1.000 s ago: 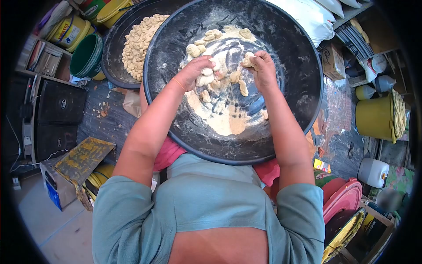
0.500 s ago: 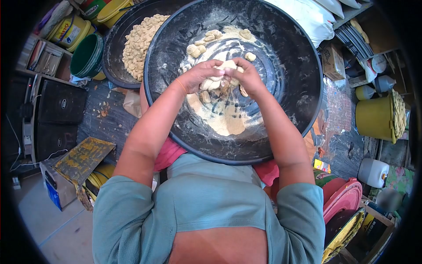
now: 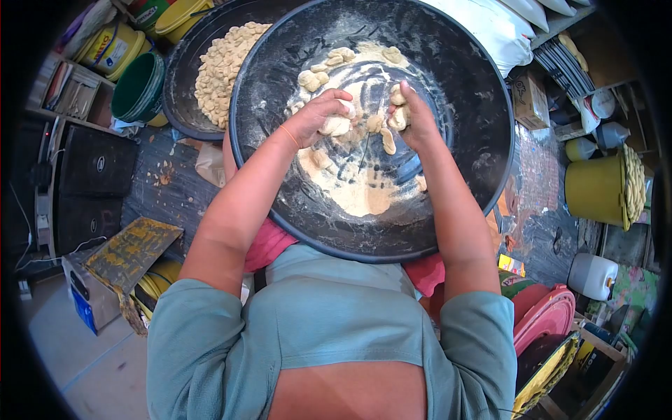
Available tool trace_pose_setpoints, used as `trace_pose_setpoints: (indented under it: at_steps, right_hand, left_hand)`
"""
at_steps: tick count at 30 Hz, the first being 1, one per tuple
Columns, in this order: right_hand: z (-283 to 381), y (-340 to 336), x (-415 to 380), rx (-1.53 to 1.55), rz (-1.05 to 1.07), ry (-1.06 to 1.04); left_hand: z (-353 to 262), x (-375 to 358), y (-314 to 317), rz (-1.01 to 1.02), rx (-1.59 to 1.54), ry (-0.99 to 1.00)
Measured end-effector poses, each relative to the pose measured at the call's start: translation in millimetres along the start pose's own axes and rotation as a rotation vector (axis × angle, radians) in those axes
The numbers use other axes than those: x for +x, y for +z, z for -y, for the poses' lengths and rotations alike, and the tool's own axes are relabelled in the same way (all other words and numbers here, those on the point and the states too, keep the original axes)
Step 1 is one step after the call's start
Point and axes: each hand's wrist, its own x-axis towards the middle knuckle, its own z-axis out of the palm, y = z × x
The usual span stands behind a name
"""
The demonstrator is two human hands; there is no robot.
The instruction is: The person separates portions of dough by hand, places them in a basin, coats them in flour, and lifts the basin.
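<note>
A big black basin (image 3: 476,161) rests on my lap, its floor dusted with pale flour (image 3: 364,196). Over its middle, my left hand (image 3: 318,119) curls around a lump of dough (image 3: 336,126). My right hand (image 3: 418,124) is a short way to the right, fingers bent around more dough pieces (image 3: 399,115). Between the hands, small bits of dough (image 3: 376,124) sit or drop above the flour, slightly blurred. More dough lumps (image 3: 312,80) lie toward the far side of the basin.
A second black basin (image 3: 180,115) at the upper left holds a heap of small dough pieces (image 3: 225,70). Green and yellow buckets (image 3: 136,91) stand beyond it. On the right are a yellow bucket (image 3: 595,187), a cardboard box (image 3: 530,101) and a white jug (image 3: 593,274).
My hands have moved apart from being together over one dough mass, which is now split between them. Small pieces have come loose in the middle.
</note>
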Motion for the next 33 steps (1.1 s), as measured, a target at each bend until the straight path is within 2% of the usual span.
trace_pose_setpoints:
  at_steps: [3, 6, 11, 13, 14, 18, 21, 25, 26, 29, 32, 33]
  right_hand:
    - [6.2, 15.2, -13.1, 0.102, -0.033, 0.123]
    - [-3.2, 23.8, -17.6, -0.012, 0.093, 0.019]
    - [-22.0, 50.8, -29.4, -0.509, 0.206, 0.019]
    - [-29.8, 51.2, -29.7, -0.658, 0.246, -0.032]
    - [-27.4, 47.1, -25.9, -0.652, 0.244, 0.019]
    - [-20.1, 33.3, -9.7, -0.252, -0.101, -0.153]
    - [-5.0, 10.0, -0.4, -0.175, -0.069, -0.255]
    - [-8.1, 8.4, 0.9, -0.272, -0.06, -0.163]
    - [-12.2, 12.1, -3.2, -0.304, 0.006, -0.112]
    - [-20.0, 48.1, -25.8, -0.74, 0.202, -0.048]
    - [-44.3, 40.3, -19.3, -0.871, 0.302, -0.188]
    - [-41.7, 40.4, -20.0, -0.757, 0.288, -0.118]
  left_hand:
    - [-2.6, -1.2, 4.2, -0.002, -0.022, 0.005]
    - [-1.5, 0.4, 1.9, 0.019, -0.02, -0.004]
    - [0.9, -1.7, 16.7, -0.069, 0.007, -0.008]
    - [5.9, 1.4, 7.9, -0.046, 0.177, 0.002]
    - [8.1, 1.8, 3.4, -0.035, 0.262, 0.005]
    - [-11.5, -4.9, 4.7, 0.168, 0.316, -0.038]
    - [-10.1, -6.3, 7.1, 0.028, 0.061, -0.037]
    - [-8.4, -1.4, 3.2, 0.05, -0.062, 0.044]
    - [-8.9, -2.3, 5.9, 0.034, -0.073, 0.056]
    - [-6.7, -5.0, 9.5, 0.014, -0.06, 0.084]
    - [5.2, -1.8, 2.2, 0.036, 0.027, 0.072]
    - [3.7, -2.8, 2.0, 0.076, -0.004, 0.068]
